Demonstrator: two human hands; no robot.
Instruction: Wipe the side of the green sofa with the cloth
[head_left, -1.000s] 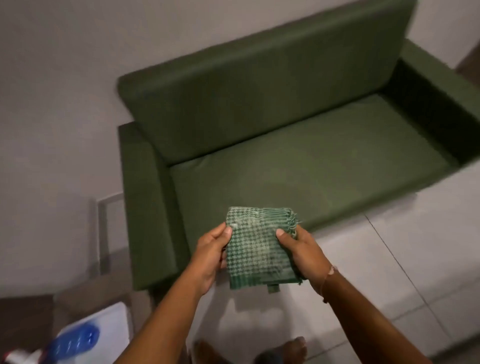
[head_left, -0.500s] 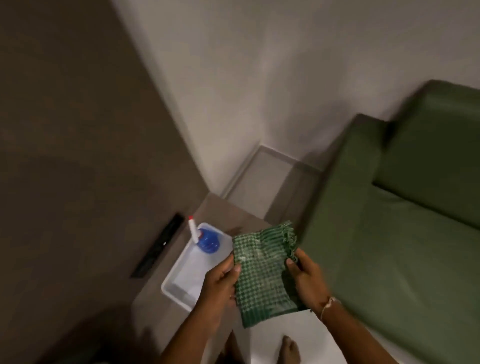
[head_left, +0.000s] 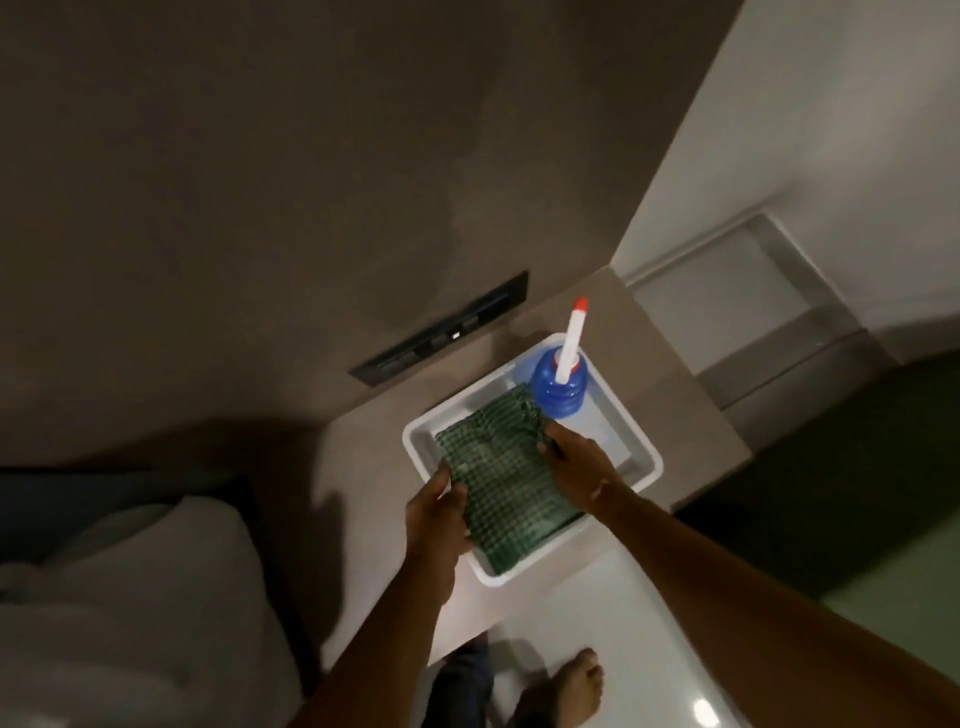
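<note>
The folded green checked cloth (head_left: 501, 486) is held flat over a white tray (head_left: 647, 452) on a low brown side table (head_left: 363, 467). My left hand (head_left: 439, 512) grips the cloth's near left edge. My right hand (head_left: 576, 465) pinches its far right edge by the fringe. A dark strip of the green sofa (head_left: 852, 431) shows at the right edge of the view; its side is in shadow.
A blue bottle with a white and red nozzle (head_left: 563, 382) stands in the tray's far corner, close to the cloth. A black remote (head_left: 441, 330) lies behind the tray. A white cushion (head_left: 130, 597) fills the lower left. My bare foot (head_left: 563, 688) is on the pale floor.
My view has swung left from the sofa to the side table. Both hands carried the cloth over the tray, and the sofa has slid to the right edge.
</note>
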